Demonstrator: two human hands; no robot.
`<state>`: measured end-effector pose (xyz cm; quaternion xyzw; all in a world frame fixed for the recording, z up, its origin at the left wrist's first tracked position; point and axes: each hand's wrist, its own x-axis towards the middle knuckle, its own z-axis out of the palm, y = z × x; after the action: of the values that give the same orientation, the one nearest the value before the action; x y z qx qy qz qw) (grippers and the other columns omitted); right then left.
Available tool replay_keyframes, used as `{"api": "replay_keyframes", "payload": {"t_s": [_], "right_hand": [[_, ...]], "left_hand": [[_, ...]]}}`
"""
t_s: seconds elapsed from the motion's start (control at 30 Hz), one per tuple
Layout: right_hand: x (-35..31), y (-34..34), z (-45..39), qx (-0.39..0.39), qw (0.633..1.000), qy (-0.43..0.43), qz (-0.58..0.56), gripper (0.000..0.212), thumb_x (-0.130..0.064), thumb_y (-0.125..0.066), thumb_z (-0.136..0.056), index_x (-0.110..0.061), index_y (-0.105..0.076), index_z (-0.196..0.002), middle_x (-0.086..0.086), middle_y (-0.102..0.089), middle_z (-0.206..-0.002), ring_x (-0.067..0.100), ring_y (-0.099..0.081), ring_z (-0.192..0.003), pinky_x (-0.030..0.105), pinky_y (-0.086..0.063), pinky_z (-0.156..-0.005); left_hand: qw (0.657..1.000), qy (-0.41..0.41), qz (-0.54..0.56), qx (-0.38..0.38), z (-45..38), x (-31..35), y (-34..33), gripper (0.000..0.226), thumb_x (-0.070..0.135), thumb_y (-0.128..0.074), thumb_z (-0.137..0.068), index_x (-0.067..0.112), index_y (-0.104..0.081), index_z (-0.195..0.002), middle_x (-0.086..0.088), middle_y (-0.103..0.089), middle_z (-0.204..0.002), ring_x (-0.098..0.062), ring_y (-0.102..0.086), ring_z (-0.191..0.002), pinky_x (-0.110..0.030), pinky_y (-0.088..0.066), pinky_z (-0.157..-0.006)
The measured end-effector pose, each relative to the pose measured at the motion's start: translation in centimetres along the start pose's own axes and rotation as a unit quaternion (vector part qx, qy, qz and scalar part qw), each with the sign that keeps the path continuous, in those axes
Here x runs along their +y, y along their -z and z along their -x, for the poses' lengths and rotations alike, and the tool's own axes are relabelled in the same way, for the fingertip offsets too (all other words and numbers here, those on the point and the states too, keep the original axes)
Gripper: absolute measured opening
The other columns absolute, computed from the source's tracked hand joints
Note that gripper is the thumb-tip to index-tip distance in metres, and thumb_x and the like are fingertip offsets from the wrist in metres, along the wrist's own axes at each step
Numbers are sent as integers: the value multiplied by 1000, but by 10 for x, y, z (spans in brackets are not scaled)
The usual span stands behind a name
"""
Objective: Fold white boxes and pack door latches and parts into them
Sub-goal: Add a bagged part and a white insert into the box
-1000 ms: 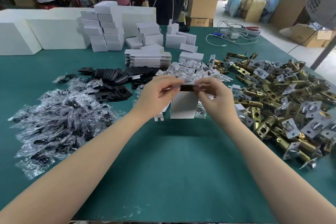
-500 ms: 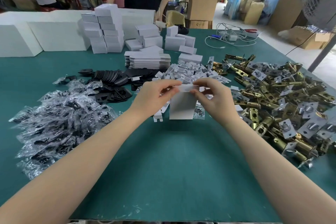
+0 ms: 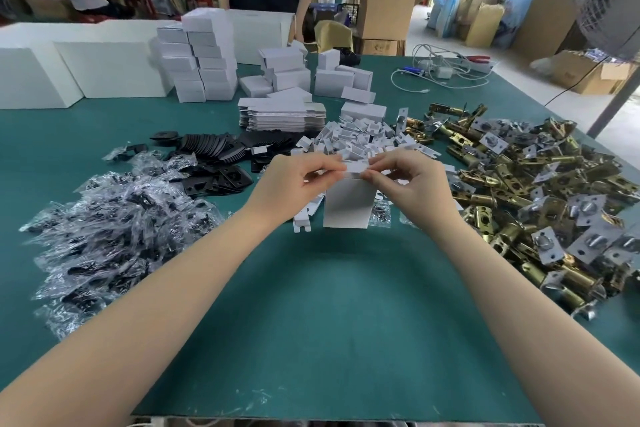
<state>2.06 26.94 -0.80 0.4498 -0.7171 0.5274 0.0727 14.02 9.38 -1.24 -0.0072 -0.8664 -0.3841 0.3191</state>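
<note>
The white box (image 3: 348, 203) showed a dark open top a second ago; now its top flap is folded over, pinched by the left hand (image 3: 294, 184) and right hand (image 3: 410, 182).

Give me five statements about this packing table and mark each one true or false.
1. Both hands, the left hand and the right hand, pinch the top flap of the upright white box. True.
2. The brass door latches are heaped on the person's left. False: they lie on the right; the bagged black parts are on the left.
3. The table has a green top. True.
4. The stack of flat unfolded boxes lies nearer the person than the white box being closed. False: it lies beyond it.
5. The folded boxes stacked at the back are brown. False: they are white.
</note>
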Motion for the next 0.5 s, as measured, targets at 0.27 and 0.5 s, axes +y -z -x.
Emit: {"api": "replay_keyframes", "payload": {"t_s": [0.27, 0.5], "right_hand": [[6, -2, 8, 15, 993, 83, 83, 5, -12, -76, -85, -8, -78, -82, 8, -71, -98, 16, -65, -90, 29, -53, -81], [7, -12, 9, 98, 992, 59, 49, 29, -24, -54, -97, -10, -76, -85, -9, -71, -86, 12, -66, -84, 30, -52, -76]], "left_hand": [[986, -55, -150, -50, -5, 7, 5, 19, 33, -74, -85, 16, -75, -95, 0, -72, -115, -14, -68, -104, -37, -53, -88], [925, -50, -323, -192, -37, 40, -3, 29, 42, -59, -94, 21, -55, -113, 0, -66, -90, -22, -61, -84, -33, -43, -66]]}}
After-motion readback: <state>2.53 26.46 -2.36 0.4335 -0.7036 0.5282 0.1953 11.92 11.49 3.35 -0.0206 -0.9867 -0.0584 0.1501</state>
